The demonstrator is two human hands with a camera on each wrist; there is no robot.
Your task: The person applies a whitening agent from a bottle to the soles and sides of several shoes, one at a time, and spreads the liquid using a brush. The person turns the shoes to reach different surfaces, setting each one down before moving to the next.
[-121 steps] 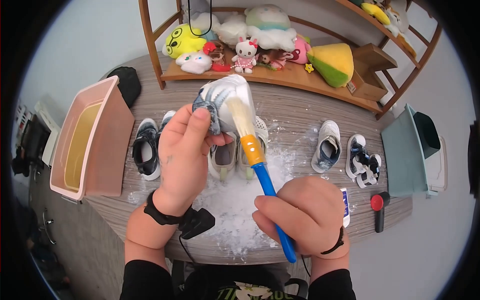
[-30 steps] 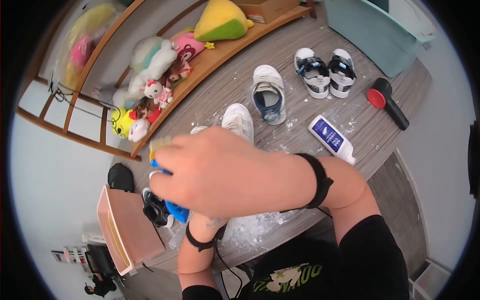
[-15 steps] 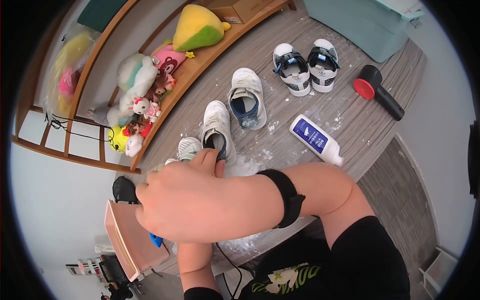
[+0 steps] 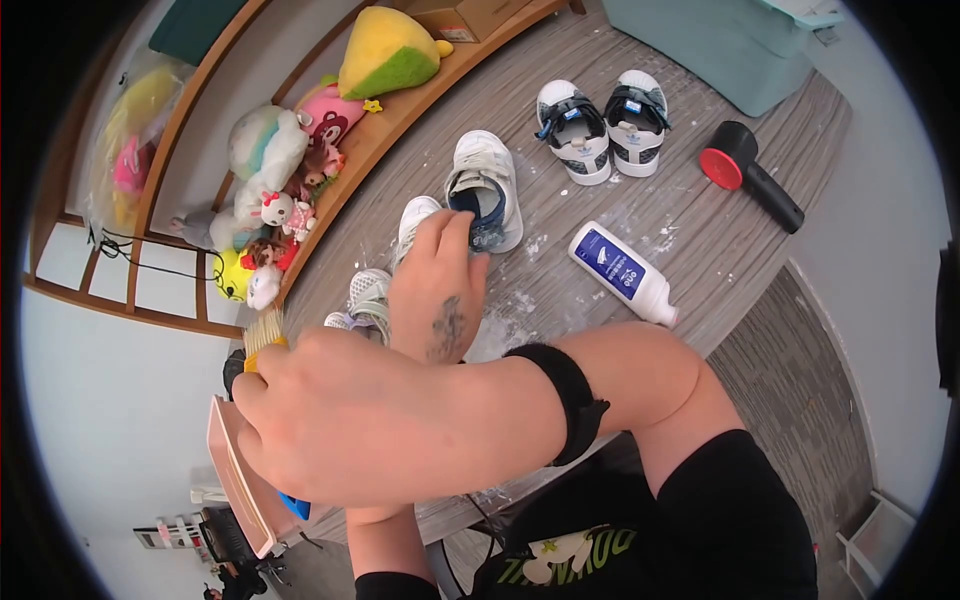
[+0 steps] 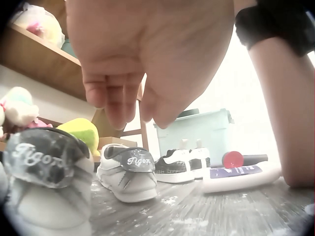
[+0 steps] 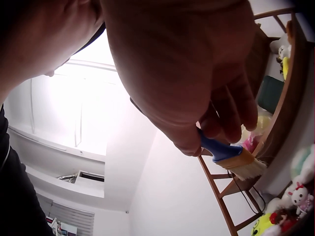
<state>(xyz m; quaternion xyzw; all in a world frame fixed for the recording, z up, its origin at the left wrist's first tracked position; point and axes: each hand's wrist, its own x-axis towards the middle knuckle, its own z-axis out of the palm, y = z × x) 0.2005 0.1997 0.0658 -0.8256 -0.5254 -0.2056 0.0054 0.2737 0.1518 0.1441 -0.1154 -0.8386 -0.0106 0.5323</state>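
Observation:
My right hand (image 4: pixel 350 420) grips a paintbrush, whose pale bristles (image 4: pixel 265 328) point away at the left. In the right wrist view the brush's blue handle and yellow band (image 6: pixel 230 160) show beneath the fingers. My left hand (image 4: pixel 430 305) reaches out beyond the right forearm, fingertips right at the dark blue heel of a white sneaker (image 4: pixel 482 160). Nothing shows between its fingers in the left wrist view. A second white sneaker (image 4: pixel 415 218) stands just left of that hand, partly hidden by it. Both heel tabs (image 5: pixel 139 161) carry white lettering.
A white bottle with a blue label (image 4: pixel 620 270) lies right of the left hand. Black-and-white shoes (image 4: pixel 578 140), a black hair dryer (image 4: pixel 738 160) and a teal bin (image 4: pixel 710 50) are farther right. White powder marks the table (image 4: pixel 560 310). A toy shelf (image 4: pixel 400 125) stands behind.
Four seconds ago my left hand held a shoe against the brush; now it holds none. The view has turned right. Lately the left hand has come out from behind the right arm toward the sneaker.

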